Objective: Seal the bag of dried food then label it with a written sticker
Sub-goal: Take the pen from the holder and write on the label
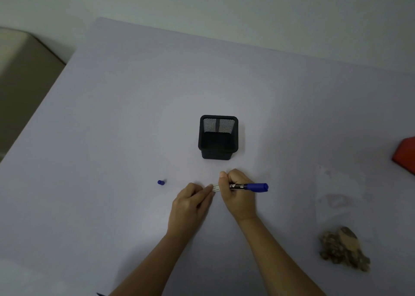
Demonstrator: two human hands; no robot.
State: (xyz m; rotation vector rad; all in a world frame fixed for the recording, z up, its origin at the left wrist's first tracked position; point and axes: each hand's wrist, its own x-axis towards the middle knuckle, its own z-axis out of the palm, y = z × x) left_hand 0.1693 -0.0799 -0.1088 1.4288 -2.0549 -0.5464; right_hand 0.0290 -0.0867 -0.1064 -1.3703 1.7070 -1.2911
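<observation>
My right hand (238, 194) grips a blue and black marker (249, 186) that lies sideways, its blue end pointing right. My left hand (193, 200) pinches a small white sticker (216, 188) with its fingertips, right beside my right thumb. The marker's blue cap (160, 182) lies on the table to the left. At the right lies a clear plastic bag (336, 196), with brown dried food (343, 249) at its near end. Whether the bag's mouth is closed cannot be seen.
A black mesh pen holder (218, 137) stands just beyond my hands. A red object (405, 155) pokes in at the right edge. The table (112, 127) is pale lilac; its left edge runs diagonally, with a beige seat (20, 71) beyond it.
</observation>
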